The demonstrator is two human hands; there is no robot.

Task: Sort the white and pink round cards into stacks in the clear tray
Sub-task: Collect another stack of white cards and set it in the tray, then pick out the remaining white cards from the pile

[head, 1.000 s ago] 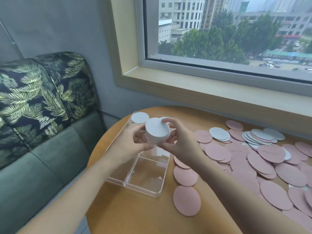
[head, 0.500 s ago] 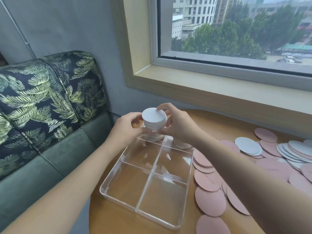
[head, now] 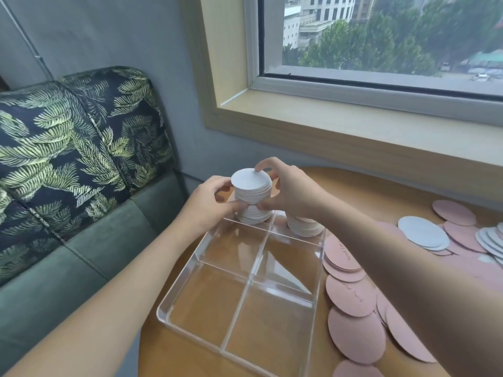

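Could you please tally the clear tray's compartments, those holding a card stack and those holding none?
Compartments holding a card stack: 2 (far-left stack, far-right stack)
Compartments holding none: 4
Total in the clear tray: 6

**A sitting corner high in a city building**

A green sofa [head: 68, 268] with leaf-print cushions [head: 76, 137] stands beside a round wooden table [head: 367, 191] under a window [head: 381, 36] — outside, treetops and tall buildings seen from above.

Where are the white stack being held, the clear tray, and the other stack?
white stack [head: 251, 183]: head view, top card.
clear tray [head: 163, 312]: head view, near-left rim.
other stack [head: 304, 227]: head view, its side.
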